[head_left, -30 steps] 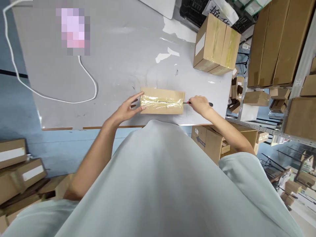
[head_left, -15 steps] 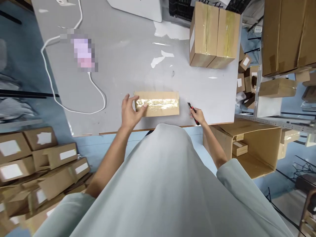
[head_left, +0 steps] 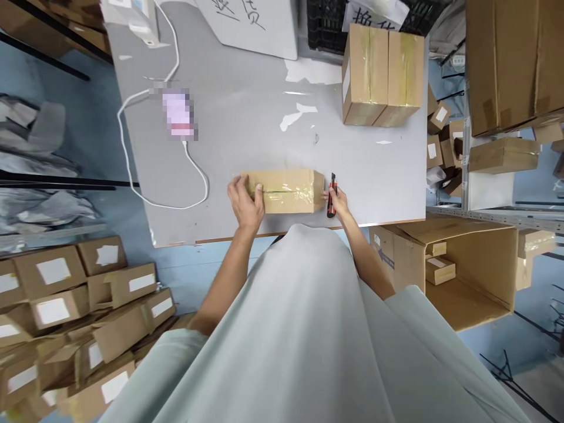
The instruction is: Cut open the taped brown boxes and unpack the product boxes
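Observation:
A long brown carton (head_left: 286,191) with shiny clear tape along its top lies near the front edge of the grey table (head_left: 247,117). Around its left end my left hand (head_left: 247,202) is closed, thumb on the top face and fingers at the far left corner. My right hand (head_left: 338,201), just beyond the carton's right end, grips a red and black utility knife (head_left: 332,197), whose tip points away from me. Some fingers of that hand reach toward the carton's right end; whether they touch it is hard to tell.
Two taped cartons (head_left: 382,76) stand at the back right, before a black crate (head_left: 328,26). A blurred-out device (head_left: 178,113) with a white cable lies at left. A large open box (head_left: 471,282) is right of the table, many cartons (head_left: 57,270) lower left.
The carton's right end face now shows. My left hand has closed further over its left end. My right hand has come nearer with the knife, now more upright in view. The camera view has shifted.

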Available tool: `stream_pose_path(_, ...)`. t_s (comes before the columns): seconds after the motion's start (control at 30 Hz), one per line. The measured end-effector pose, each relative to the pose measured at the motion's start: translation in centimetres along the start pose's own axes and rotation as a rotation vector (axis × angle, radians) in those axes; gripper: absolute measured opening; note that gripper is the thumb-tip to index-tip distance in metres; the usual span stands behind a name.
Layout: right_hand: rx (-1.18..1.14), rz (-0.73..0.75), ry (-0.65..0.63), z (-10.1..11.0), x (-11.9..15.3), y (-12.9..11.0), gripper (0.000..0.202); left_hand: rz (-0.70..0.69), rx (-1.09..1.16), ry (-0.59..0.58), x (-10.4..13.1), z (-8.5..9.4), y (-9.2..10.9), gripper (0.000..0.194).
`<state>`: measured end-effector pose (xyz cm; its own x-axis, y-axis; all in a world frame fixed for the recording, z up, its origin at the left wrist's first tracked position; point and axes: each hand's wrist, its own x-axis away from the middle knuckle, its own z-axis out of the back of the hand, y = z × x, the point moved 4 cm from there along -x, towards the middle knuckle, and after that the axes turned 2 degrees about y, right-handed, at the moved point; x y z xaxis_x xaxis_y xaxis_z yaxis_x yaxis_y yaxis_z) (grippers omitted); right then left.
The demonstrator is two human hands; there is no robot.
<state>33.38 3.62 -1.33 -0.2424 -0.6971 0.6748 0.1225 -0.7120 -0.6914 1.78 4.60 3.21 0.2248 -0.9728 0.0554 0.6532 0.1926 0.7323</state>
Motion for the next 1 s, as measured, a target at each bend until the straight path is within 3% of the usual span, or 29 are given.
stream_pose_path(0.07, 0.098, 0.077, -0.012, 0.4, 1.6, -1.6, 0.040, 0.034, 0.011, 0.023, 0.0, 0.6, -0.6, 0.071)
stream_pose_path(0.13, 0.255, 0.200, 0.029, 1.3, 3.6, -3.6, 0.044, 0.057, 0.066, 0.004, 0.1, 0.1, -1.0, 0.074)
stream_pose_path(0.27, 0.657, 0.441, 0.203, 3.4, 8.1, -8.0, 0.054, 0.119, 0.211, -0.116, 0.4, -3.4, -1.0, 0.079)
stream_pose_path(0.4, 0.929, 0.476, 0.286, 3.1, 10.7, -10.7, 0.055, 0.138, 0.269, -0.308, 0.1, -6.0, -0.8, 0.080)
stream_pose_path(0.47, 0.971, 0.454, 0.322, 2.3, 11.2, -11.3, 0.056, 0.081, 0.275, -0.369, -0.2, -5.4, -0.5, 0.081)
stream_pose_path(0.7, 1.142, 0.392, 0.325, -1.0, 12.7, -12.1, 0.058, -0.289, 0.218, -0.398, -1.5, 0.8, 2.5, 0.082)
stream_pose_path(0.83, 1.239, 0.361, 0.308, -2.9, 13.8, -12.4, 0.061, -0.343, 0.142, -0.457, -2.9, 1.9, 2.2, 0.080)
stream_pose_path(1.0, 1.242, 0.429, 0.292, -5.5, 14.7, -12.3, 0.065, -0.321, 0.120, -0.441, -3.4, 2.1, 0.5, 0.079)
